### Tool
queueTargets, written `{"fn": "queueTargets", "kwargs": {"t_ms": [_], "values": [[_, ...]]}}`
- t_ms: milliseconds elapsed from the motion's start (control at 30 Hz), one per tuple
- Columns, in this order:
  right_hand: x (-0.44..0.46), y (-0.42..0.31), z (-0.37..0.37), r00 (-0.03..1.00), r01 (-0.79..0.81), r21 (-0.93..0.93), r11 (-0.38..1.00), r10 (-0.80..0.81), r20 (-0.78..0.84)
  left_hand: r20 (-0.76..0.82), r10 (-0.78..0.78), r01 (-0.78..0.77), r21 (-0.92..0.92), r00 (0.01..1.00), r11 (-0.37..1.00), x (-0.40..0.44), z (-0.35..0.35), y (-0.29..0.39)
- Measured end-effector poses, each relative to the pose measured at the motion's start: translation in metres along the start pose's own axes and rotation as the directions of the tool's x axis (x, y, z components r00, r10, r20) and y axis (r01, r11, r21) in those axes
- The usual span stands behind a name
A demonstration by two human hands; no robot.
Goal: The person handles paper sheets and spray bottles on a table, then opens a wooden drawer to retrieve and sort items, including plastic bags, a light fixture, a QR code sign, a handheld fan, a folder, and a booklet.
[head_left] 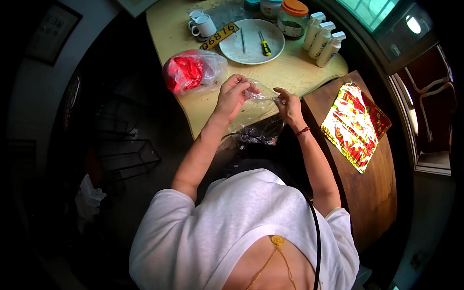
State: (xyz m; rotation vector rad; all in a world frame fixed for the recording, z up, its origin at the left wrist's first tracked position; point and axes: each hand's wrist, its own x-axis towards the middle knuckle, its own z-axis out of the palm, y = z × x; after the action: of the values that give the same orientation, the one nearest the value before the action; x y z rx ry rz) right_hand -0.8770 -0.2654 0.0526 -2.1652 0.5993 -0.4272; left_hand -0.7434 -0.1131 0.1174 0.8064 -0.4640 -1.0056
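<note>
My left hand (233, 95) pinches one side of a clear plastic bag (263, 94), fingers closed on it. The bag's other side is gripped by my right hand (289, 106), which has a dark red bead bracelet at the wrist. The film stretches between both hands above the front edge of the pale wooden table (208, 113). More clear plastic (261, 131) hangs below the edge. Left of my left hand lies a plastic bag with something red in it (188, 72). Beyond my hands is a white plate (253, 54) holding a yellow-and-black screwdriver (265, 45) and a thin metal tool (243, 40).
White mugs (204, 26) and a yellow number plate (219, 36) are beside the plate. An orange-lidded jar (292, 18) and white bottles (331, 49) stand at the back right. Shiny red-and-gold sheets (353, 126) lie on a brown wooden surface (374, 193) at the right.
</note>
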Motion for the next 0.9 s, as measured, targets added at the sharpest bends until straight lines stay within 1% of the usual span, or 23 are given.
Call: {"fn": "queueTargets", "kwargs": {"t_ms": [67,100,133,167,200,267,300,333,367,400,433,467,500,533,600,633,667,700,733,800,833,867,900], "values": [[0.009,0.002,0.005,0.986,-0.012,0.541,0.841,0.100,-0.133,-0.324,0.106,0.050,0.438,0.940,0.898,-0.006,-0.022,-0.004],[0.013,-0.004,0.005,0.979,0.000,0.655,0.756,0.133,-0.153,-0.338,0.129,0.120,0.625,0.932,0.771,-0.007,-0.051,-0.022],[0.019,-0.012,0.006,0.972,0.017,0.755,0.655,0.167,-0.167,-0.361,0.149,0.119,0.623,0.921,0.773,-0.010,-0.063,-0.040],[0.022,-0.019,0.012,0.943,-0.041,0.876,0.480,0.310,-0.125,-0.446,0.112,0.212,0.613,0.888,0.761,-0.013,-0.066,-0.060],[0.023,-0.024,0.020,0.942,-0.076,0.927,0.367,0.331,-0.054,-0.530,0.076,0.303,0.591,0.845,0.748,-0.019,-0.067,-0.071],[0.022,-0.040,0.045,0.935,-0.066,0.953,0.295,0.353,-0.045,-0.412,-0.239,0.295,0.077,0.879,0.952,-0.034,-0.018,-0.029],[0.020,-0.039,0.061,0.946,-0.087,0.931,0.354,0.322,-0.034,-0.434,-0.220,0.276,0.071,0.874,0.958,-0.032,-0.035,-0.037],[0.017,-0.039,0.074,0.956,-0.103,0.906,0.411,0.292,-0.024,-0.248,-0.354,0.321,-0.163,0.902,0.933,-0.026,-0.062,-0.053],[0.011,-0.049,0.082,0.986,-0.060,0.781,0.622,0.157,-0.050,-0.024,-0.427,0.388,-0.372,0.904,0.843,-0.023,-0.078,-0.061],[0.009,-0.051,0.099,0.995,0.030,0.676,0.736,0.040,-0.087,-0.102,-0.379,0.333,-0.308,0.920,0.891,-0.026,-0.067,-0.051],[0.006,-0.048,0.105,0.986,0.168,0.409,0.897,-0.143,-0.090,-0.160,-0.329,0.277,-0.276,0.931,0.920,-0.023,-0.076,-0.059],[0.005,-0.044,0.107,0.946,0.323,0.105,0.941,-0.320,-0.041,-0.214,-0.276,0.224,-0.241,0.937,0.944,-0.021,-0.086,-0.064],[0.007,-0.043,0.107,0.933,0.353,0.029,0.935,-0.355,0.068,-0.223,-0.264,0.208,-0.245,0.938,0.947,-0.022,-0.092,-0.060],[0.004,-0.062,0.097,0.929,0.362,0.030,0.932,-0.363,0.077,-0.267,-0.181,0.107,-0.269,0.947,0.957,-0.026,-0.099,-0.054],[-0.005,-0.114,0.066,0.828,0.493,-0.426,0.759,-0.559,-0.037,-0.306,-0.089,-0.011,-0.312,0.948,0.950,-0.031,-0.111,-0.033],[-0.003,-0.106,0.072,0.904,0.397,-0.205,0.895,-0.419,-0.078,-0.356,-0.049,-0.077,-0.331,0.933,0.941,-0.029,-0.109,-0.024],[0.006,-0.087,0.087,0.967,0.253,0.168,0.953,-0.246,-0.061,-0.408,-0.014,-0.140,-0.346,0.913,0.928,-0.029,-0.106,-0.017],[0.011,-0.095,0.089,0.992,-0.061,0.481,0.874,0.000,0.124,-0.410,0.036,-0.165,-0.286,0.912,0.944,-0.028,-0.103,-0.017],[0.016,-0.106,0.090,0.913,-0.390,0.670,0.632,0.173,0.369,-0.406,0.086,-0.189,-0.223,0.910,0.956,-0.026,-0.099,-0.018],[0.036,-0.110,0.101,0.878,-0.441,0.685,0.579,0.118,0.464,-0.449,0.074,-0.145,-0.127,0.891,0.981,-0.023,-0.103,-0.026],[0.050,-0.099,0.111,0.855,-0.462,0.682,0.566,0.081,0.512,-0.498,0.167,-0.093,0.170,0.851,0.981,-0.022,-0.108,-0.021],[0.060,-0.089,0.123,0.830,-0.483,0.678,0.553,0.043,0.556,-0.515,0.271,-0.015,0.448,0.813,0.894,-0.021,-0.114,-0.015],[0.067,-0.089,0.131,0.846,-0.485,0.748,0.454,0.026,0.533,-0.511,0.279,-0.021,0.453,0.813,0.891,-0.027,-0.113,0.003]]}}
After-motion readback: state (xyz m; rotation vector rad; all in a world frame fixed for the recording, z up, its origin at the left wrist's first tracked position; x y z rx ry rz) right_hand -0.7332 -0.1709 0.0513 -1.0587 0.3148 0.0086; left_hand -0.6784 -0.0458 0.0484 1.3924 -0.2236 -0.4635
